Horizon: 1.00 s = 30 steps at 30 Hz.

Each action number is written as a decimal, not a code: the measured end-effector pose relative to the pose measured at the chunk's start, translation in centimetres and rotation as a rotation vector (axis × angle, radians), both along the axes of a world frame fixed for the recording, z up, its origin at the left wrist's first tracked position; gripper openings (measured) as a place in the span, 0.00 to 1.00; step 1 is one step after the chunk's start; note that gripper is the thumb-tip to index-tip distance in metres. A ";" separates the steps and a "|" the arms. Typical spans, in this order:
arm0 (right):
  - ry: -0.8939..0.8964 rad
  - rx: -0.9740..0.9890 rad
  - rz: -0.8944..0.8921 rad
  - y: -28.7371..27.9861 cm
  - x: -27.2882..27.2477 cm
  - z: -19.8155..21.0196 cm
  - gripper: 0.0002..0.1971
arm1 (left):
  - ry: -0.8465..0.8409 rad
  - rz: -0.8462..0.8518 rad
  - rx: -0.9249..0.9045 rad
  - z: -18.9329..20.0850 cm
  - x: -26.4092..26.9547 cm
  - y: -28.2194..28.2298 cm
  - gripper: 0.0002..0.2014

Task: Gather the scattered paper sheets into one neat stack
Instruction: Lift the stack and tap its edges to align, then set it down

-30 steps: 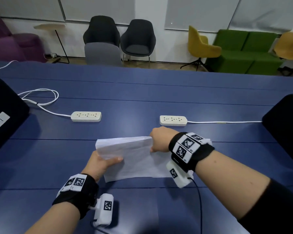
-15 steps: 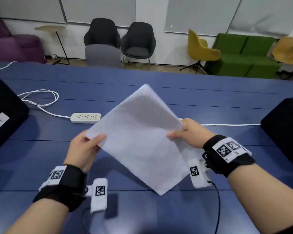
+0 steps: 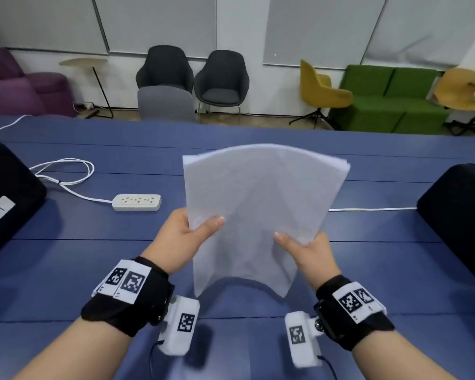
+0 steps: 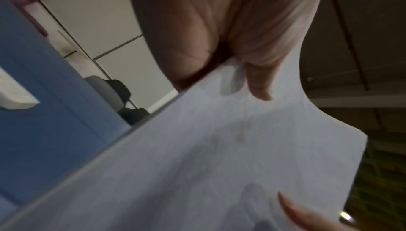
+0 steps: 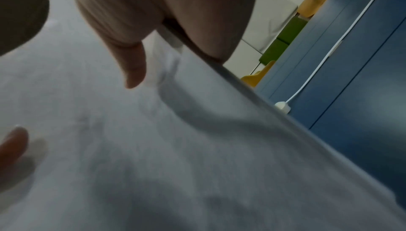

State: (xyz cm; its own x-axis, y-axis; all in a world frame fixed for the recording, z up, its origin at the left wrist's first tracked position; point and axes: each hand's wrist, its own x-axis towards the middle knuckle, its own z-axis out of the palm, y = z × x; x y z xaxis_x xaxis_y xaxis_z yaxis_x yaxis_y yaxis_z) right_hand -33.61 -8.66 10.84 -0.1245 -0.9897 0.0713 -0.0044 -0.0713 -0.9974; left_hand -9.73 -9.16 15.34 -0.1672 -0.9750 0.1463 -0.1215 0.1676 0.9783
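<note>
A stack of white paper sheets (image 3: 258, 209) stands upright in the air above the blue table (image 3: 93, 264), its top edge bowed and its bottom edge curling just over the surface. My left hand (image 3: 188, 231) pinches the stack's left edge, thumb on the near face. My right hand (image 3: 303, 246) pinches the right edge the same way. In the left wrist view the sheets (image 4: 219, 165) fill the lower frame under my left hand (image 4: 252, 78). In the right wrist view the sheets (image 5: 153, 148) spread below my right hand (image 5: 136, 68).
A white power strip (image 3: 136, 202) with a coiled cable (image 3: 66, 171) lies at the left. Another white cable (image 3: 373, 209) runs right behind the stack. Black objects sit at the left edge (image 3: 6, 198) and right edge (image 3: 458, 215). Chairs and a green sofa (image 3: 390, 102) stand beyond the table.
The stack was lifted off the table, turned from a diamond tilt to upright, and both hands shifted to its lower side edges.
</note>
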 end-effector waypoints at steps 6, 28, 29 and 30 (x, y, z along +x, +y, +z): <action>0.016 0.069 0.042 -0.2 -0.7 -0.8 0.14 | 0.040 0.051 0.142 -3.5 -0.4 0.3 0.12; -0.122 -0.104 0.074 -0.2 0.9 6.7 0.28 | 0.256 0.290 0.004 1.6 -2.1 -0.1 0.18; -0.112 -0.100 0.066 -0.2 0.9 7.0 0.30 | 0.259 0.276 -0.001 2.0 -2.2 -0.1 0.19; -0.103 -0.093 0.048 -0.2 0.9 7.4 0.27 | 0.267 0.259 -0.002 2.3 -2.4 0.0 0.18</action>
